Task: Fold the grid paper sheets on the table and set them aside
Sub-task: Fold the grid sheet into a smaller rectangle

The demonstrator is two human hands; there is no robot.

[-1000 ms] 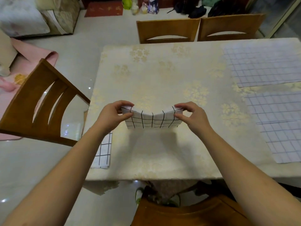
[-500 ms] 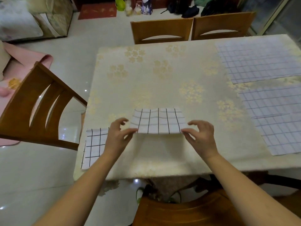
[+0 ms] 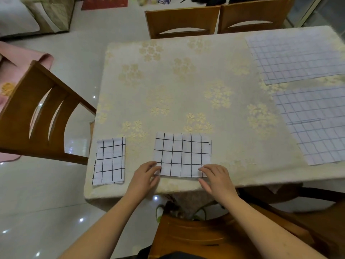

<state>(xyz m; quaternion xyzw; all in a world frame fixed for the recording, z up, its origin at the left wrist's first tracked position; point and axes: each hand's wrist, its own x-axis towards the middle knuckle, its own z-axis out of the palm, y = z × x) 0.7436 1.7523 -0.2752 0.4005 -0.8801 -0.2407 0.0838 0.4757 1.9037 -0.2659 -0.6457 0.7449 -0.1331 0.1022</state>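
A folded grid paper sheet (image 3: 182,155) lies flat on the table (image 3: 177,86) near its front edge. My left hand (image 3: 144,177) touches the sheet's near left corner with its fingertips. My right hand (image 3: 216,179) presses the near right corner with straight fingers. A smaller folded grid sheet (image 3: 109,160) lies at the table's front left corner, apart from both hands. Unfolded grid sheets lie on the right: one far sheet (image 3: 296,55) and a nearer sheet (image 3: 317,124).
Wooden chairs stand around the table: one on the left (image 3: 39,113), two at the far side (image 3: 182,21), one under me (image 3: 205,238). The floor is glossy tile. A pink mat (image 3: 11,75) lies far left.
The sheet was held bent in the air a second ago; it now lies flat on the table. Both hands came down to its near corners. The view shifted, showing the smaller folded sheet.
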